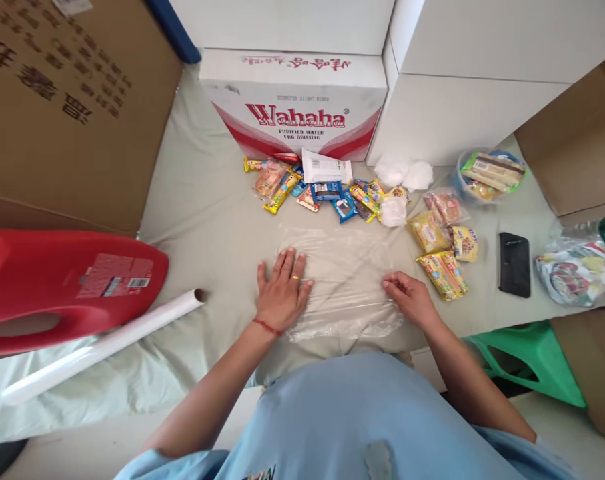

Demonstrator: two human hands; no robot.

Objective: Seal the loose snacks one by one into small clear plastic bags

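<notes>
A sheet of clear plastic film (345, 287) lies spread on the cloth in front of me, its near edge wrinkled. My left hand (283, 287) rests flat on the film's left side, fingers stretched out. At the right edge, my right hand (409, 297) pinches the plastic film between thumb and fingers. Beyond the film is a pile of small wrapped snacks (327, 191) in yellow, blue and white wrappers. More packaged snacks (442, 270) lie to the right of my right hand.
A Wahaha water carton (302, 100) stands at the back. On the left are a red plastic stool (72, 287) and a white roll (102, 350). A clear tub of snacks (489, 173), a black phone (514, 265) and a plastic bag (575, 273) are on the right.
</notes>
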